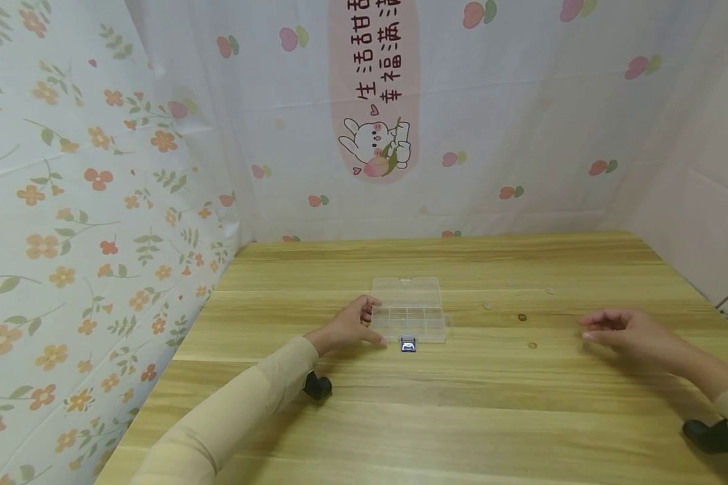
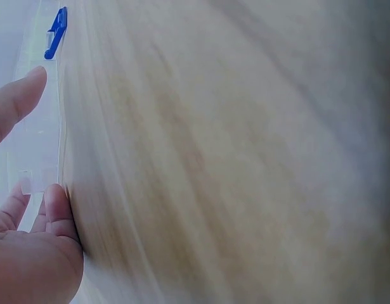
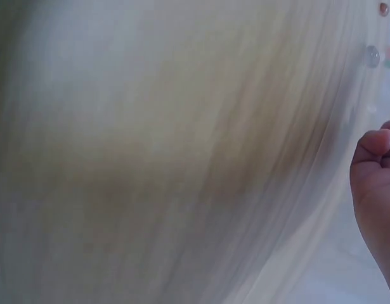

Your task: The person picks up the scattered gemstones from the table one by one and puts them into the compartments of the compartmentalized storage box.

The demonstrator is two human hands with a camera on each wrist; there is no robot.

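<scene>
A clear plastic compartment box (image 1: pixel 408 323) lies on the table with its lid (image 1: pixel 406 293) folded back and a blue latch (image 1: pixel 408 345) at its front. My left hand (image 1: pixel 354 321) holds the box's left end, thumb by the front edge and fingers at the side. In the left wrist view, the thumb lies over the box near the blue latch. To the right, my right hand (image 1: pixel 621 331) hovers above the table, fingers loosely bent, nothing visible in them. Nearest to it are small brown translucent pieces (image 1: pixel 522 317) and clear ones (image 1: pixel 549 291).
Another brown piece (image 1: pixel 532 345) and more clear pieces (image 1: pixel 487 306) lie scattered between box and right hand. The wood-grain table (image 1: pixel 437 431) ends at a printed cloth (image 1: pixel 267 135) behind and a floral cloth (image 1: pixel 67 269) on the left.
</scene>
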